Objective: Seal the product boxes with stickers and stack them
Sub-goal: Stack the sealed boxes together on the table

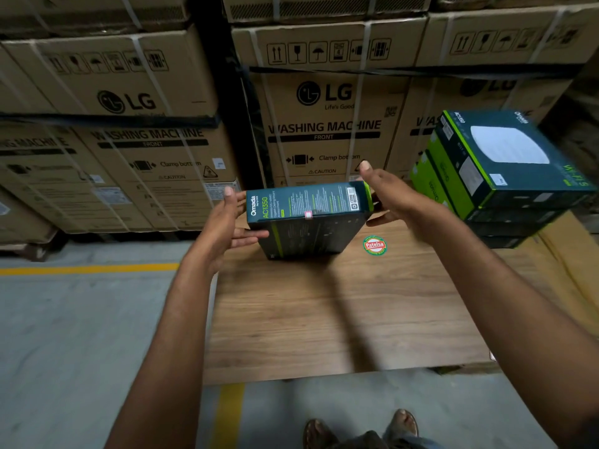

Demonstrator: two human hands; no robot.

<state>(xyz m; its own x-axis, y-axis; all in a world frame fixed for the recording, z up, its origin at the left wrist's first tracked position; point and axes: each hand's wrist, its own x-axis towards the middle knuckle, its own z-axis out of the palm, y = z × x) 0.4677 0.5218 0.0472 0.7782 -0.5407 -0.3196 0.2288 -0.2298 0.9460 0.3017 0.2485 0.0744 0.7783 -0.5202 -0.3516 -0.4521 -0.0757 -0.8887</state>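
Fingers of the left hand lie straight and slightly spread, their tips touching the lower left face of the Omada AC1350 box, the thumb lifted beside its left end. Opposite, the right hand is opened wide, thumb raised above the box's green right end and the other fingers spread loosely under and behind that end, partly hidden, so how firmly they press cannot be told. The dark teal box sits between the two palms, tilted up on its long edge over the wooden table; whether its bottom edge touches the wood is unclear. A small pink-and-white seal sticker straddles the seam on the box's upper edge, midway between the hands. Just below the right fingers, a round red-and-green Patelsa sticker lies flat on the table. Further right of the right hand stands a stack of matching boxes, teal and lime green. Beyond the fingertips rise strapped LG washing machine cartons. Left of the left hand, a yellow line crosses the grey floor.
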